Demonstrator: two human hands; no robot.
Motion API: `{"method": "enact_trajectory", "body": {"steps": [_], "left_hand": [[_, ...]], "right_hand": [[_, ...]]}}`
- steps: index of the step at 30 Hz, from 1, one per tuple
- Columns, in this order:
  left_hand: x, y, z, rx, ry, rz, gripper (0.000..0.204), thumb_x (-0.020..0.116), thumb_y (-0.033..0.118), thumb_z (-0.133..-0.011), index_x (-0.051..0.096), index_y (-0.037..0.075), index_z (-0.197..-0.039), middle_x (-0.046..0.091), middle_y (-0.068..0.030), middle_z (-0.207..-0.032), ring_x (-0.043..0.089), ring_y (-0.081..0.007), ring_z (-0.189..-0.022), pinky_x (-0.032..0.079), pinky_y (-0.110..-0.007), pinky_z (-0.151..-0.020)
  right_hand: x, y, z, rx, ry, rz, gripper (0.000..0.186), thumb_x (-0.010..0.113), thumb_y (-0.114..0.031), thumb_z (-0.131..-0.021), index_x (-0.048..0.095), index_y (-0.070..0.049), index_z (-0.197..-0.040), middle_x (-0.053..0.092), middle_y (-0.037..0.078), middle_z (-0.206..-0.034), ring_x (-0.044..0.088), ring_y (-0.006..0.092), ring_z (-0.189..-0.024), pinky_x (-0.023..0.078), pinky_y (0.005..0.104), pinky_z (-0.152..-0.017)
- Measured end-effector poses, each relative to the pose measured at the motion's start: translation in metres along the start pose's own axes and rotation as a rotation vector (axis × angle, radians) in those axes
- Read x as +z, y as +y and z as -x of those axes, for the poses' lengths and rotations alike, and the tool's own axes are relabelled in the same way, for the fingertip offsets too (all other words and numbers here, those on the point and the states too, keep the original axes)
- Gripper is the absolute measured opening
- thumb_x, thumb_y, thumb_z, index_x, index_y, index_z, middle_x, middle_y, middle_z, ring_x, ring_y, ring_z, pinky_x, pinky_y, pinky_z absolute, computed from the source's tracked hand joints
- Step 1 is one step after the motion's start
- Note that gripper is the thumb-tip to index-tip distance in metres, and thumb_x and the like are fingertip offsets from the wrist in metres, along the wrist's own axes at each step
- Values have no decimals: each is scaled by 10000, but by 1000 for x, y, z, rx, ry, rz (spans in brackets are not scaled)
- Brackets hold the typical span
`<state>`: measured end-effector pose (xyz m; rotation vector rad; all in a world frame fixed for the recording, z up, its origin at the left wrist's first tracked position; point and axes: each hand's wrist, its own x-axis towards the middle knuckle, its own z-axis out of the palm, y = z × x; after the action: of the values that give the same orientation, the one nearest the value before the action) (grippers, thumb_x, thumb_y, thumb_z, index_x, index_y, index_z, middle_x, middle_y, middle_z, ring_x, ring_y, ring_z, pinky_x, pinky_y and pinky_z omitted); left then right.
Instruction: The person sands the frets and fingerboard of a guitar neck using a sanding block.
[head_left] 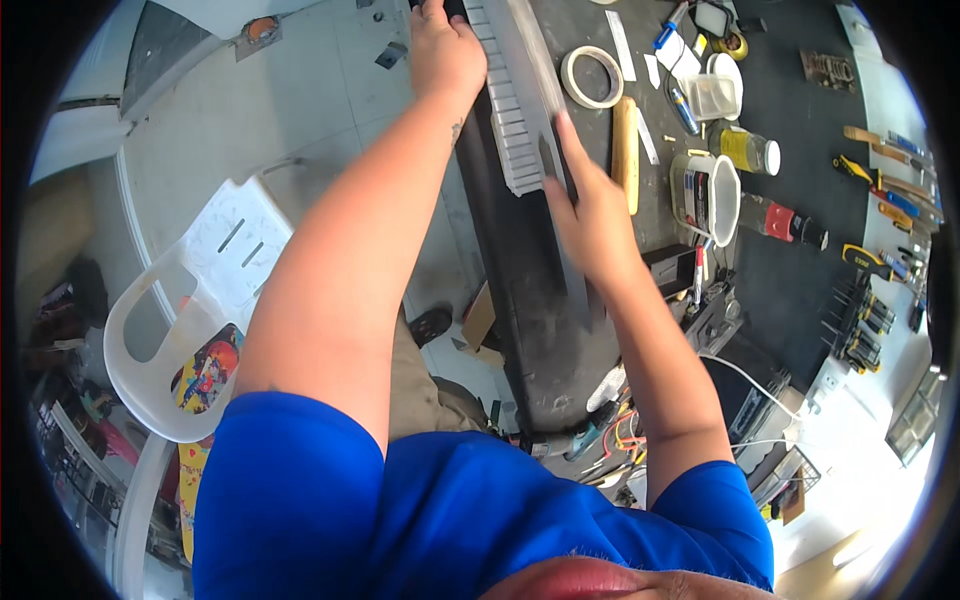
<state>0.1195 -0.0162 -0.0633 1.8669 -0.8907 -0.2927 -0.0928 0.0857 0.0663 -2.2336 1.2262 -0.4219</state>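
At the far left a white moulded plastic chair (200, 290) stands on the pale tiled floor (290, 110), with a brightly coloured printed board (205, 375) leaning under its seat. Next comes the left hand (445, 50), reaching far forward and closed over the far end of a long, pale grey ribbed strip (515, 110) that lies along the near edge of the dark workbench (790, 140). The right hand (590, 215) rests flat with fingers extended on the near part of that strip, pressing a long grey metal bar (555, 160) down along it; the hand covers the spot where bar and strip meet. Just beyond the strip lies a roll of cream masking tape (592, 77), and beside it a slim wooden handle (625, 140). Further right stand a white plastic tub (705, 195), a clear plastic cup (715, 95), a yellow jar with a white lid (750, 150) and a dark bottle with a red cap (790, 222). Along the right rim lie yellow-handled screwdrivers and pliers (880, 265), well apart from both hands.
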Motion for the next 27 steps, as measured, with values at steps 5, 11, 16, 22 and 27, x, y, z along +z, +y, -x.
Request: {"method": "enact_trajectory", "body": {"steps": [5,11,16,22,27], "left_hand": [[-5,14,-3,-21,-84,124,491,524,81,-1089,497,59,-1579,545,-314,-1552,530,-515,-1428,453,-532,-1197],[-4,-2,-6,110,-82,121,562,493,123,-1124,458,134,-1685,448,-355,-1633,479,-529,-1489,424,-510,-1236],[-9,-5,-7,29,-106,109,540,498,126,-1130,498,170,-1668,410,-380,-1651,462,-533,-1507,420,-491,-1248],[-2,20,1,26,-187,179,515,499,196,-1146,509,170,-1660,490,-387,-1586,519,-528,-1464,453,-492,-1217],[-2,-5,-8,63,-116,120,526,471,161,-1143,504,214,-1666,481,-395,-1588,517,-541,-1455,450,-500,-1216]], "right_hand": [[-2,-9,-65,110,-15,55,739,706,-103,-1024,424,-147,-1706,751,308,-1253,745,467,-1152,582,465,-980],[2,-21,-114,57,7,95,703,663,-105,-1006,427,-49,-1666,728,366,-1106,723,528,-1040,572,555,-905],[9,14,13,-124,86,61,784,676,-8,-986,398,-105,-1712,733,300,-1290,719,486,-1191,577,514,-1017],[-6,-12,-118,206,-122,248,737,690,-115,-1031,412,-144,-1714,708,290,-1411,745,387,-1260,568,441,-1056],[4,4,-21,6,18,95,755,686,-30,-1001,402,-77,-1699,735,284,-1289,714,481,-1188,585,509,-1003]]}}
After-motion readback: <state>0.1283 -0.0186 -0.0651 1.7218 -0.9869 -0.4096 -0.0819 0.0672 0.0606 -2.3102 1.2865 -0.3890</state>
